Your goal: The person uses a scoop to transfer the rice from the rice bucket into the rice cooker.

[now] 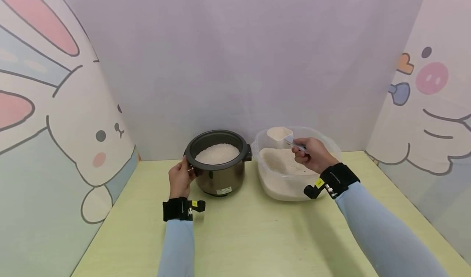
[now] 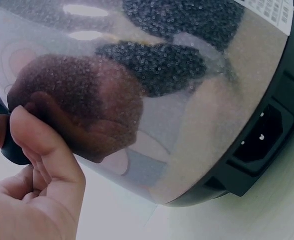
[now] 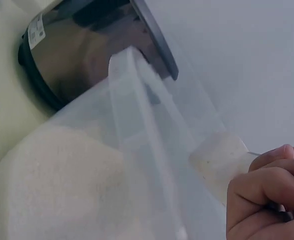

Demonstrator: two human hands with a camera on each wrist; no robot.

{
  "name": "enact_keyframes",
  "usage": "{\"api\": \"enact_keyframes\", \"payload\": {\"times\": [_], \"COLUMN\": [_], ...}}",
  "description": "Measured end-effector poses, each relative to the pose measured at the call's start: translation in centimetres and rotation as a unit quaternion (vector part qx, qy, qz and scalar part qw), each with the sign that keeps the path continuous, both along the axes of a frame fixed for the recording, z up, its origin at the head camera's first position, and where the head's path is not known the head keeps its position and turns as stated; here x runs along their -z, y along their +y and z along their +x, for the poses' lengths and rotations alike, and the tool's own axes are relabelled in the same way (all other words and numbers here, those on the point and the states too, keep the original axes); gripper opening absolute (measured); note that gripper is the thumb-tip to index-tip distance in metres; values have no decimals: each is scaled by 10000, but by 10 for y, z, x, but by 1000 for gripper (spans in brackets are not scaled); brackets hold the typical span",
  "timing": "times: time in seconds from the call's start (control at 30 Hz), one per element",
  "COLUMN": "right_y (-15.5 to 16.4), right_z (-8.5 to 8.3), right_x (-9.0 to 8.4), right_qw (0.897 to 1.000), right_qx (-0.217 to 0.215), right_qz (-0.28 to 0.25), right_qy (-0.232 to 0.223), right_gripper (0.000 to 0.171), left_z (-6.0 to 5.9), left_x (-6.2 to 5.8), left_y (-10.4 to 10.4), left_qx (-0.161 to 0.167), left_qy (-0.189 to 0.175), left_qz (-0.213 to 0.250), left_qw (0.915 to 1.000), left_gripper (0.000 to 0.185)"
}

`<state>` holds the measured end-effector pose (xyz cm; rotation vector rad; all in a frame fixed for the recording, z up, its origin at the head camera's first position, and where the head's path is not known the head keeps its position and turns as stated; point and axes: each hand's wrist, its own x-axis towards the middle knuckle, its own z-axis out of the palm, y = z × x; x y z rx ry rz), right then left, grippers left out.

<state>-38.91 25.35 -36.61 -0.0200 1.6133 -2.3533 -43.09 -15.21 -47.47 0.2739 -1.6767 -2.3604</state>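
Observation:
A dark rice cooker (image 1: pixel 235 175) stands on the table, with white rice (image 1: pixel 218 153) inside its rim. My left hand (image 1: pixel 180 179) grips the small black handle (image 2: pixel 16 147) on the cooker's left side, thumb and fingers pinching it. To the cooker's right is a clear plastic container (image 1: pixel 262 168) holding a large amount of rice (image 1: pixel 283 160). Above that rice my right hand (image 1: pixel 312 154) holds a white measuring scoop (image 1: pixel 289 138) by its handle. The scoop looks filled with rice. In the right wrist view the scoop (image 3: pixel 222 157) shows behind the container's translucent wall.
The yellow-green table (image 1: pixel 239 244) extends in front of both vessels. Behind them hangs a pale wall cloth (image 1: pixel 235 72). Cartoon-printed panels (image 1: pixel 73 146) flank both sides. In the left wrist view a power socket (image 2: pixel 262 135) is low on the cooker's body.

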Motion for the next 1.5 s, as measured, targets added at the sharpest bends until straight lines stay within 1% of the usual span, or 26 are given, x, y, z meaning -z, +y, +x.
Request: {"api": "enact_keyframes", "payload": {"times": [0.17, 0.27, 0.37, 0.5, 0.6, 0.73, 0.87, 0.97, 1.07, 1.13, 1.2, 1.3, 1.4, 1.47, 1.5], "right_y": [-26, -44, -62, -84, -98, -116, -131, -139, -146, -151, -155, -162, -166, -167, -167], "right_z": [4, 5, 5, 2, -3, -10, -14, -13, -12, -12, -12, -11, -10, -9, -9], "right_x": [-25, -37, -46, -51, -52, -52, -50, -47, -45, -43, -42, -40, -38, -37, -37], "right_qw": [9992, 9983, 9977, 9969, 9960, 9944, 9910, 9855, 9796, 9748, 9679, 9521, 9393, 9343, 9336], "right_qx": [299, 513, 652, 765, 839, 888, 808, 618, 442, 349, 286, 186, 98, 51, 49], "right_qz": [-257, -266, -182, 12, 200, 493, 952, 1392, 1697, 1885, 2127, 2593, 2907, 3006, 3017], "right_qy": [17, 19, 72, 192, 246, 307, 488, 752, 980, 1140, 1310, 1611, 1822, 1916, 1933], "right_gripper": [33, 31, 30, 29, 22, 7, 5, 8, 11, 16, 24, 32, 32, 29, 29], "left_z": [0, 0, -1, -1, -1, -1, -2, -3, -3, -3, -3, -3, -2, -2, -2], "left_x": [0, 0, 0, 0, -1, -2, 0, 0, 1, 0, 0, -1, -1, -1, -2], "left_y": [-1, -2, -2, -1, 2, 3, 1, 0, 0, 0, 0, 0, 0, 0, 0], "left_qx": [-26, -7, 36, 61, 72, 53, 13, 32, 56, 47, 31, 31, 52, 61, 57], "left_qy": [-9, -17, -37, -57, -34, -33, -41, -26, -27, -55, -82, -101, -92, -67, -58], "left_qz": [-10, 37, 71, 62, 61, 73, 98, 113, 75, 77, 79, 70, 105, 126, 147], "left_qw": [10000, 10000, 10000, 9999, 9999, 10000, 9999, 9999, 10000, 9999, 9999, 9999, 9999, 9999, 9999], "left_gripper": [40, 39, 38, 40, 41, 41, 40, 40, 40, 40, 40, 40, 40, 40, 40]}}
